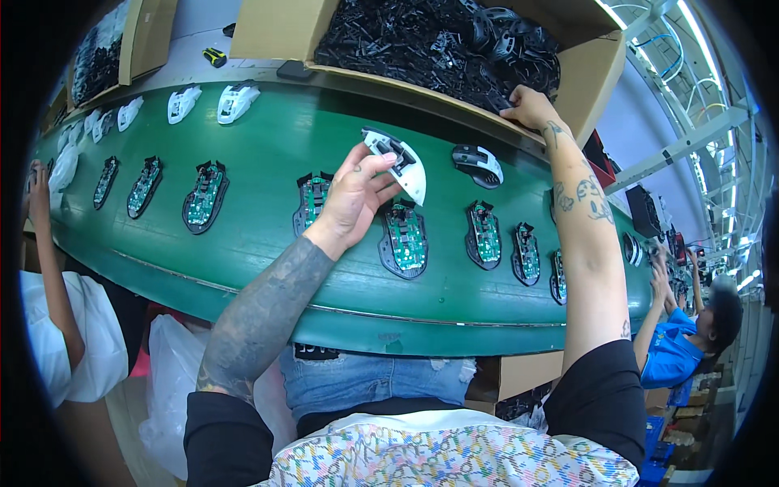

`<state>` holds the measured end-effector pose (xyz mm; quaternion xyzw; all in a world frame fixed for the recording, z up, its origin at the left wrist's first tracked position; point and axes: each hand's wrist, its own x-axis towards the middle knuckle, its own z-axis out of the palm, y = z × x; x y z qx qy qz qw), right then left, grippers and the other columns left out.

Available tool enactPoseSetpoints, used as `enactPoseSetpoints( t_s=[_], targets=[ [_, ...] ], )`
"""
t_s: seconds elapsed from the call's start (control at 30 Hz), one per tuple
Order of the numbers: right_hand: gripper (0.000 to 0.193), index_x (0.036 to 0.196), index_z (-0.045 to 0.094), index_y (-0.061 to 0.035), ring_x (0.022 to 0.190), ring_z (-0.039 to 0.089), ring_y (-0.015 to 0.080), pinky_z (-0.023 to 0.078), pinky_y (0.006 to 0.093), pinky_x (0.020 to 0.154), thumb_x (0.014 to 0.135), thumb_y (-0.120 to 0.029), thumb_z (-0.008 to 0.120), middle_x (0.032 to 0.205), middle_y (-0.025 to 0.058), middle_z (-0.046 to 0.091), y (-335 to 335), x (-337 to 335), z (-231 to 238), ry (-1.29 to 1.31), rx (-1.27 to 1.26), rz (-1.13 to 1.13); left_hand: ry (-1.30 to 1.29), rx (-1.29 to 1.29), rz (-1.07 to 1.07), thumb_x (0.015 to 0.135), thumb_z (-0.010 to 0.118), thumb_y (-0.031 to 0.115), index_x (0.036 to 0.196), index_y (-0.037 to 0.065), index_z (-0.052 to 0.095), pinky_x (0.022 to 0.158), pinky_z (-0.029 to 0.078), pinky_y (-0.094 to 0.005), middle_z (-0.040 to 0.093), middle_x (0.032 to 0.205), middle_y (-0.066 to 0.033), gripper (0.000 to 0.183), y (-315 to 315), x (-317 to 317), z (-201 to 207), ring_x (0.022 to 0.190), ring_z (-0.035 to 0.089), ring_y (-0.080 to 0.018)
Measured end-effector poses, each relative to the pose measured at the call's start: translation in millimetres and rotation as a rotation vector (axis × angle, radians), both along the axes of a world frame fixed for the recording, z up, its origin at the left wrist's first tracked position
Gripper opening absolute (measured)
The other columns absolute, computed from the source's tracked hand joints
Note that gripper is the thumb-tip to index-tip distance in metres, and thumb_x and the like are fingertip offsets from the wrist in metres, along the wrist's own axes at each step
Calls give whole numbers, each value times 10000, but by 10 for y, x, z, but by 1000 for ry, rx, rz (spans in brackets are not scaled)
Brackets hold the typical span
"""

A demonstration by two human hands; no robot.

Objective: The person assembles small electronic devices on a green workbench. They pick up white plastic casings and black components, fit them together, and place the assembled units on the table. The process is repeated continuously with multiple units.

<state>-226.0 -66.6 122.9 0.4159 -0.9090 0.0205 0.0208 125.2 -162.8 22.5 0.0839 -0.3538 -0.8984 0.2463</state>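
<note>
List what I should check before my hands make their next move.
1. White shell held in the left hand: ok.
2. Left hand free: not ok; the shell occupies it.
3. Right hand at the black parts in the cardboard box: ok.
4. Part gripped by the right hand: cannot tell; its grasp is unclear.
5. Circuit-board base below the shell in view, green board facing up: ok.
6. Yellow-and-black cutter away from both hands: ok.

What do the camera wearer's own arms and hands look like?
Both the left hand and the right hand are ungloved. The left sleeve and right sleeve are black and end near the elbows. Dense tattoo work covers much of the left forearm; separate line tattoos mark the right.
</note>
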Motion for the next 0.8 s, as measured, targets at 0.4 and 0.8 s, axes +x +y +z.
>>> enactPoseSetpoints(
  t_s=[0.4,0.8],
  targets=[
    [389,1276,472,-45,656,567,66,411,183,499,926,-167,589,872,20,621,524,2030,-462,-1208,-936,87,-60,-182,145,828,676,178,1191,43,458,912,475,-348,591,1081,-83,444,100,35,7,1021,596,-182],
    [301,1149,580,12,599,551,61,432,189,518,924,-187,600,856,45,641,608,2432,-780,-1020,-1105,27,-113,-175,206,840,679,188,1216,45,427,957,440,-381,573,1099,-80,475,160,38,47,1062,574,-191]
  ],
)
